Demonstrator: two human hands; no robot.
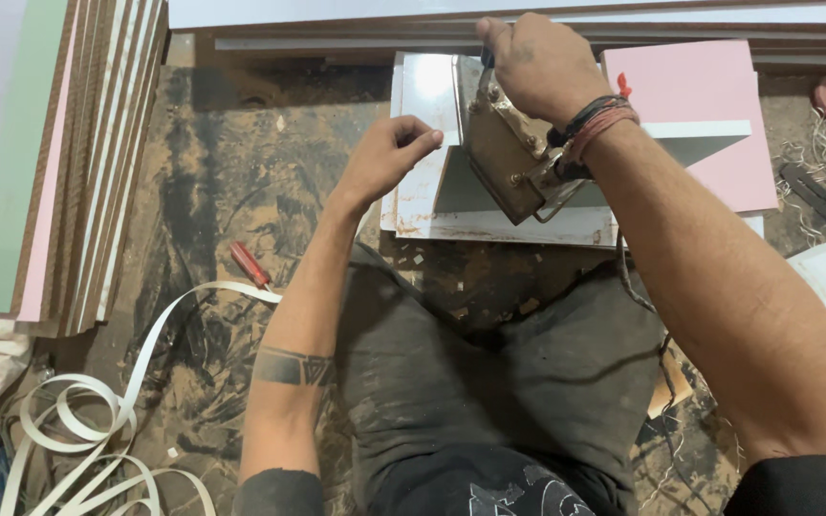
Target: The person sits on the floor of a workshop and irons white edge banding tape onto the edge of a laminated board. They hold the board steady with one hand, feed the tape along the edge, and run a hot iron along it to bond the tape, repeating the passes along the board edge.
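I see the right hand (pixel 539 65) gripping a worn metal iron (pixel 501 153); the left hand (pixel 386 158) pinches the white laminated board (pixel 427 86) at its edge.

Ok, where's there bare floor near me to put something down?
Bare, dusty floor lies between the stacked boards on the left and the white panel under the left hand. Lower left is crowded with coiled white edge tape and a red-handled screwdriver. Ahead, the right hand holds an old iron beside the pink board; no room there.
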